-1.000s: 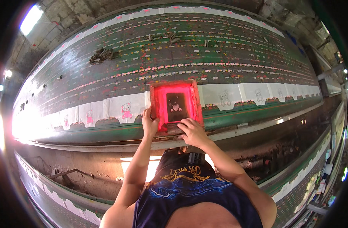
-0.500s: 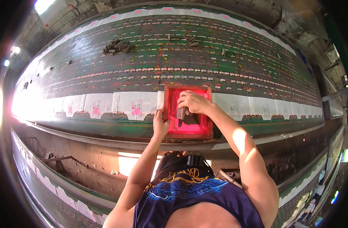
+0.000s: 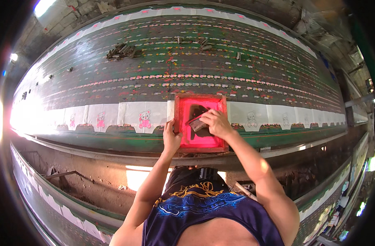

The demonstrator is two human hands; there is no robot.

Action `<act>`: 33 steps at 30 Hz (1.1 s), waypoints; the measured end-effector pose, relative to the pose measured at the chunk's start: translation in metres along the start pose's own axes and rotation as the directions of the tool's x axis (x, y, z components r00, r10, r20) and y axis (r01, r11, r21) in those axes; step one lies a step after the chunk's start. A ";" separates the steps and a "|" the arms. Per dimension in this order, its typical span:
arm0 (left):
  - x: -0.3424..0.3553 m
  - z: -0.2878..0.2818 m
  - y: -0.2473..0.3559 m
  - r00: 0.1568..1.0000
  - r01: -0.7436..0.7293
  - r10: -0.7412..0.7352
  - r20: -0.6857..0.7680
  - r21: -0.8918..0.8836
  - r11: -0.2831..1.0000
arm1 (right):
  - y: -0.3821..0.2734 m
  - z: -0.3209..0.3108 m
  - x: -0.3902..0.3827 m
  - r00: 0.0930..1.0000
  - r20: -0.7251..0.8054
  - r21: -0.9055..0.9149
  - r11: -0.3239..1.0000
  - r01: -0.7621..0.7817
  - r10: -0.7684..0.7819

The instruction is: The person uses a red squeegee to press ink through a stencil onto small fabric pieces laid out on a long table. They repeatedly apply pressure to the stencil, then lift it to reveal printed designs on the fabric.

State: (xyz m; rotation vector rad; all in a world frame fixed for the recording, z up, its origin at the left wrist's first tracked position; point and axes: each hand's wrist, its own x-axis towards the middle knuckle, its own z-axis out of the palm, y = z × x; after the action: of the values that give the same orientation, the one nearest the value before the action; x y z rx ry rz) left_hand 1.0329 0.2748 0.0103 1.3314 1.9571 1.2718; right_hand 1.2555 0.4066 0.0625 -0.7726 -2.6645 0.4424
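Note:
A wooden screen frame (image 3: 199, 95), full of bright pink ink around a dark middle, lies over white cut pieces (image 3: 253, 106) along the near edge of the long green table. My left hand (image 3: 171, 137) grips the frame's left side. My right hand (image 3: 215, 123) is closed on a squeegee (image 3: 195, 125), held slanted inside the frame over the dark middle, part of which it hides. Pieces left of the frame carry pink teddy bear prints (image 3: 144, 119); those to the right show fainter grey outlines.
Piles of short dark bars (image 3: 121, 52) lie on the table's far half, among rows of small printed labels. A metal rail (image 3: 101, 148) runs along the near edge. Behind me runs another long table (image 3: 68, 211) with white pieces; a pale stick (image 3: 245, 189) is by my right side.
My right hand went from the frame's lower bar up into the frame with the squeegee, then shifted slightly down and right. My left hand stayed on the left side.

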 end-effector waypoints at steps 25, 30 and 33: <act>0.000 -0.001 -0.002 0.999 0.014 -0.013 0.036 -0.018 1.000 | -0.058 0.014 -0.026 0.947 -0.127 -0.108 0.944 -0.310 0.297; 0.001 -0.006 0.005 0.991 0.092 -0.087 0.100 -0.045 0.995 | -0.085 0.015 -0.053 0.946 -0.135 -0.106 0.945 -0.311 0.296; 0.002 -0.006 0.004 0.996 0.034 -0.033 0.079 -0.010 0.999 | -0.082 0.003 -0.046 0.939 -0.139 -0.041 0.945 -0.323 0.315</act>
State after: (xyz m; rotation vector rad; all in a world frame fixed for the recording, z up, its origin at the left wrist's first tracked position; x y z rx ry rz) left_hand 1.0292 0.2739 0.0168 1.3176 1.9075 1.1950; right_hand 1.2541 0.3146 0.0803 -1.2193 -2.4466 0.3721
